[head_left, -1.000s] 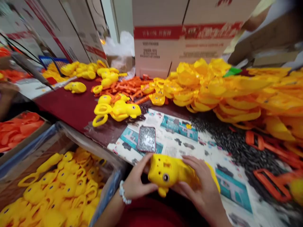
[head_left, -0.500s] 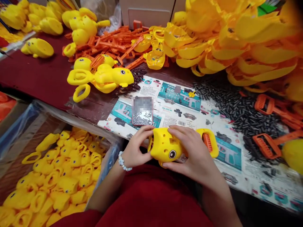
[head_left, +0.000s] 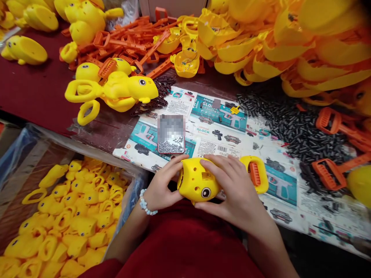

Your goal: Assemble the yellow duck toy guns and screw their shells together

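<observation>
A yellow duck-shaped toy with a black eye and an orange-and-yellow loop handle sits at the table's near edge, gripped by both hands. My left hand, with a white bead bracelet, presses on its left end. My right hand wraps over its top and right side. Just beyond lies a small red tray of black pins on printed paper.
Finished yellow duck toys lie at left on a dark red cloth. Orange parts, yellow shell halves and a spread of black pins cover the far table. A box of yellow toys stands lower left.
The view has tilted down and closer to the table. Both hands have turned the toy a little and keep hold of it.
</observation>
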The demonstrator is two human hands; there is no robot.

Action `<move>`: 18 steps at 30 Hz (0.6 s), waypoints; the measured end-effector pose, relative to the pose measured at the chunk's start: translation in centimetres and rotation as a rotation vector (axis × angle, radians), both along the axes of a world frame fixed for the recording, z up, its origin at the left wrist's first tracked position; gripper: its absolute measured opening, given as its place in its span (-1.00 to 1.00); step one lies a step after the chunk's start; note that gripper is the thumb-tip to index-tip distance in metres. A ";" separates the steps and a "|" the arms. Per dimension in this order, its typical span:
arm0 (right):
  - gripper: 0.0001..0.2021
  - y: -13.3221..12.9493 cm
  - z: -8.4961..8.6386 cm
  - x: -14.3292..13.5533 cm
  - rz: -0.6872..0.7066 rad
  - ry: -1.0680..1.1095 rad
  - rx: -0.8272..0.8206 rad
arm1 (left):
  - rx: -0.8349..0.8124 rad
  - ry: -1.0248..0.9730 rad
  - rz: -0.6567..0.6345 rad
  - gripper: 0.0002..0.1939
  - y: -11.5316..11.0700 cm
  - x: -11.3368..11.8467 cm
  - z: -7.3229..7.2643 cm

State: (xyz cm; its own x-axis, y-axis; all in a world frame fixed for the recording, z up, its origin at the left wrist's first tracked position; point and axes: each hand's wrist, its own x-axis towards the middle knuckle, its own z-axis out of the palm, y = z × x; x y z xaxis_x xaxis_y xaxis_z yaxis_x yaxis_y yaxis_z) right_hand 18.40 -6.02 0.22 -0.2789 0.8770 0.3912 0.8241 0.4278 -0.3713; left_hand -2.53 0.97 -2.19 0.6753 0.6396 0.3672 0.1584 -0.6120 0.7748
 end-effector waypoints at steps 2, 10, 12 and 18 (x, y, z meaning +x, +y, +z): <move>-0.31 0.1 0.0 0.1 -0.001 -0.005 -0.006 | -0.006 0.059 -0.100 -0.30 0.1 -0.5 0.4; -0.30 -0.2 -0.3 0.3 0.038 0.012 0.013 | -0.049 0.134 -0.081 -0.30 0.8 -0.5 1.0; -0.30 -0.3 -0.3 0.3 0.027 -0.011 0.010 | -0.051 0.124 -0.078 -0.30 0.8 -0.5 0.8; -0.32 -0.2 -0.2 -0.1 0.003 -0.044 0.006 | -0.190 0.051 0.012 -0.11 -0.3 -0.6 -0.2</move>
